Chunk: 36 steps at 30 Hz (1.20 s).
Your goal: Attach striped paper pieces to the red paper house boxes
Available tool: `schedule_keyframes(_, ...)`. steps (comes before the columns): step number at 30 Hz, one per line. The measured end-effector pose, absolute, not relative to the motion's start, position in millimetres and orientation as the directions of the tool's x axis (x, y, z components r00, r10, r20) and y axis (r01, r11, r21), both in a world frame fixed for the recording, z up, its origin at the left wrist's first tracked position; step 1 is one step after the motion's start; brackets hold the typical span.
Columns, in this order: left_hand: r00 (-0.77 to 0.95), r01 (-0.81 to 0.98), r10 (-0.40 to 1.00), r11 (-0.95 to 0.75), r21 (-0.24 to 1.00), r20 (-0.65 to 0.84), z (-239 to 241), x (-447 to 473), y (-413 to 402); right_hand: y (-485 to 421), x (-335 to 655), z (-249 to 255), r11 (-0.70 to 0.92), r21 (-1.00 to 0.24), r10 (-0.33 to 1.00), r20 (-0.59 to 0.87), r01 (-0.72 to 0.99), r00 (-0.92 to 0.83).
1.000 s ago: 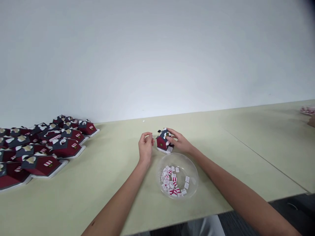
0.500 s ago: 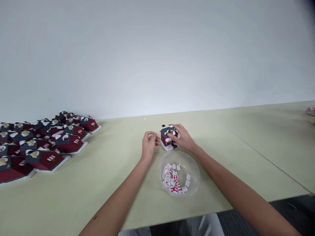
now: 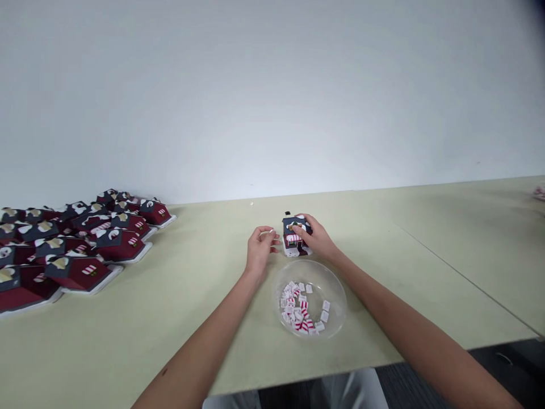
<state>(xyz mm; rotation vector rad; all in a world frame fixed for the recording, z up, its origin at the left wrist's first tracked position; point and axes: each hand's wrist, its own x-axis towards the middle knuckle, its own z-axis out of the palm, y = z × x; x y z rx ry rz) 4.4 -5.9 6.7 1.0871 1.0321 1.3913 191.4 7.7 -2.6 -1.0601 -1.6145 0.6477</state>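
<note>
My right hand (image 3: 317, 236) grips a miniature house (image 3: 292, 239) by its roof and right side, thumb over the roof front. The house has a dark roof with white snow, red walls, a red-and-white striped awning and a white base. Just left of it, my left hand (image 3: 260, 249) is closed in a pinch, with a tiny white spot at the fingertips that I cannot make out. Nearer me stands a round clear plastic bowl (image 3: 338, 309), holding several small white and red-striped pieces (image 3: 305, 325).
Rows of similar red miniature houses (image 3: 117, 245) on white bases crowd the left of the table (image 3: 204, 244). A pale wall rises behind. A small white scrap (image 3: 251, 203) lies near the back edge, and a reddish-white item (image 3: 540, 193) sits at the far right.
The house has turned a little and shifted slightly right and away from me, with my right hand still on it. My left hand has moved slightly right, keeping its pinch.
</note>
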Motion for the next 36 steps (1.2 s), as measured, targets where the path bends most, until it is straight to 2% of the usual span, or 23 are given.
schedule_keyframes(4,0.004,-0.238,0.995,-0.093,0.967,0.097,8,7,-7,10,191,-5,0.469,-0.842,0.881,0.469,0.267,-0.066)
schedule_keyframes(10,-0.021,-0.086,0.962,-0.274,0.958,0.274,5,5,-4,10,189,-6,0.418,-0.906,0.907,0.412,0.066,-0.089)
schedule_keyframes(15,-0.047,-0.054,0.961,-0.274,0.96,0.271,6,4,-4,8,187,-4,0.389,-0.921,0.917,0.388,-0.001,-0.096)
schedule_keyframes(28,-0.068,-0.017,0.954,-0.293,0.956,0.291,8,10,-11,6,182,-5,0.394,-0.919,0.915,0.395,-0.029,-0.087)
schedule_keyframes(36,-0.058,0.052,0.915,-0.397,0.916,0.4,4,8,-10,7,181,-5,0.397,-0.918,0.916,0.397,-0.018,-0.061)
